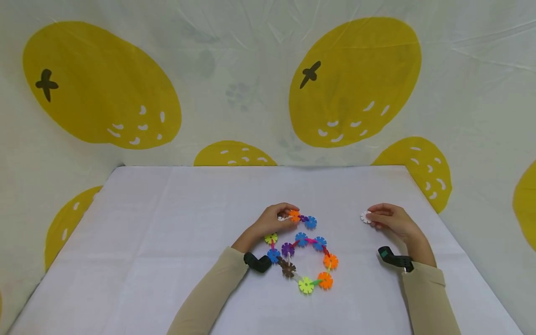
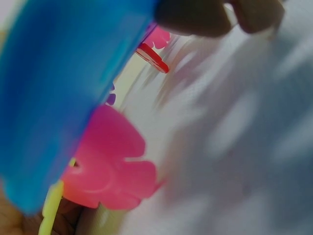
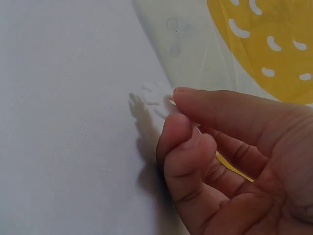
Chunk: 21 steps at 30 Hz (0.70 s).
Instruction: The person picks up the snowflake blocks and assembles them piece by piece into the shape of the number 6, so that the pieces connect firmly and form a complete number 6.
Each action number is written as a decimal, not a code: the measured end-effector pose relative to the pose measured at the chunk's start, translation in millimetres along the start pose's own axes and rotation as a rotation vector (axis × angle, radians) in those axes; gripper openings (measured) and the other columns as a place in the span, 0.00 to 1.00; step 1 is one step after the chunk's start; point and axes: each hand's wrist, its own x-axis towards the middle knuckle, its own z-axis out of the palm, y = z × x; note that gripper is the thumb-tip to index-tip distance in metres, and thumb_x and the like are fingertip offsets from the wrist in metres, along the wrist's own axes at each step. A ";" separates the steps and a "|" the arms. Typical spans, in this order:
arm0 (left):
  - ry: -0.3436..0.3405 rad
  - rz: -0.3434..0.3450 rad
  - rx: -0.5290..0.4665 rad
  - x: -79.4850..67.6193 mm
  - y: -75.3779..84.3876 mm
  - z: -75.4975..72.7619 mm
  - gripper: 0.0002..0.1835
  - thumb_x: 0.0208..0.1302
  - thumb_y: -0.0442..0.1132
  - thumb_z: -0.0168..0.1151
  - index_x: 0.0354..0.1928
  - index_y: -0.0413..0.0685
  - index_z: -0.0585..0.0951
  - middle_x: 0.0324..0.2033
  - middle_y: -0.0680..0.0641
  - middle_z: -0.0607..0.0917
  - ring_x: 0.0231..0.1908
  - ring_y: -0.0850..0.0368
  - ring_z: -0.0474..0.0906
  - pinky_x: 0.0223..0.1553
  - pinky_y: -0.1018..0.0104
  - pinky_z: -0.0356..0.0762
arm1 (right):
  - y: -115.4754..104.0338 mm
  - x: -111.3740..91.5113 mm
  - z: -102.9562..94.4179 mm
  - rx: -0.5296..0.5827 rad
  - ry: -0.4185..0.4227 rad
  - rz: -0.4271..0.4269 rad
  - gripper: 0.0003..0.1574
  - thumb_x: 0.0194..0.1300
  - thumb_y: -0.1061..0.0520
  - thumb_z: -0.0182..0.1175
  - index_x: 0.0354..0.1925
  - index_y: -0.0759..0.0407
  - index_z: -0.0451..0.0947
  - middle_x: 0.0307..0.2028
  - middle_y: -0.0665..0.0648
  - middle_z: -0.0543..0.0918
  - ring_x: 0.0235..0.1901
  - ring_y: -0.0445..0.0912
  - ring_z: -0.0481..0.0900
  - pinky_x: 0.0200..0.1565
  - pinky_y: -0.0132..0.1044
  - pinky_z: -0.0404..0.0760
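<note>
My left hand (image 1: pixel 271 219) pinches the upper end of a chain of snowflake discs, near an orange disc (image 1: pixel 295 215) with a white one beside it. Past the orange disc hang a purple disc and a blue disc (image 1: pixel 311 222). Lower down, the chain joins a ring of coloured discs, including a lime-green disc (image 1: pixel 306 285) and a brown disc (image 1: pixel 288 270). A big blurred blue disc (image 2: pixel 63 93) and a pink disc (image 2: pixel 112 161) fill much of the left wrist view. To the right, my right hand (image 1: pixel 397 223) pinches a single white snowflake disc (image 3: pixel 155 98) between thumb and fingers.
A white cloth covers the table (image 1: pixel 125 242). Behind and beside it hangs a pale curtain (image 1: pixel 247 70) printed with yellow fruit. Each wrist wears a black camera, such as the right camera (image 1: pixel 395 260).
</note>
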 end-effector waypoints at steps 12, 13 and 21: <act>0.004 -0.003 0.019 3.9 -7.1 -0.3 0.21 0.60 0.41 0.69 0.56 0.48 0.80 0.40 0.51 0.81 0.38 0.61 0.72 0.43 0.72 0.71 | -7.8 9.5 26.1 0.085 -0.077 0.004 0.26 0.66 0.55 0.65 0.55 0.70 0.72 0.33 0.47 0.85 0.32 0.41 0.82 0.39 0.29 0.80; 0.004 -0.005 0.022 4.0 -7.1 -0.3 0.21 0.60 0.41 0.69 0.56 0.48 0.80 0.40 0.51 0.82 0.38 0.61 0.72 0.42 0.72 0.71 | -8.7 10.4 29.1 0.087 -0.088 -0.001 0.25 0.66 0.55 0.65 0.54 0.70 0.72 0.33 0.47 0.85 0.32 0.41 0.82 0.39 0.29 0.81; 0.014 -0.006 0.020 4.8 -7.8 0.2 0.21 0.60 0.40 0.69 0.56 0.47 0.80 0.40 0.50 0.82 0.38 0.62 0.73 0.42 0.72 0.71 | -17.6 14.5 55.5 0.086 -0.190 -0.048 0.18 0.66 0.58 0.63 0.47 0.69 0.71 0.33 0.53 0.85 0.33 0.44 0.83 0.41 0.30 0.81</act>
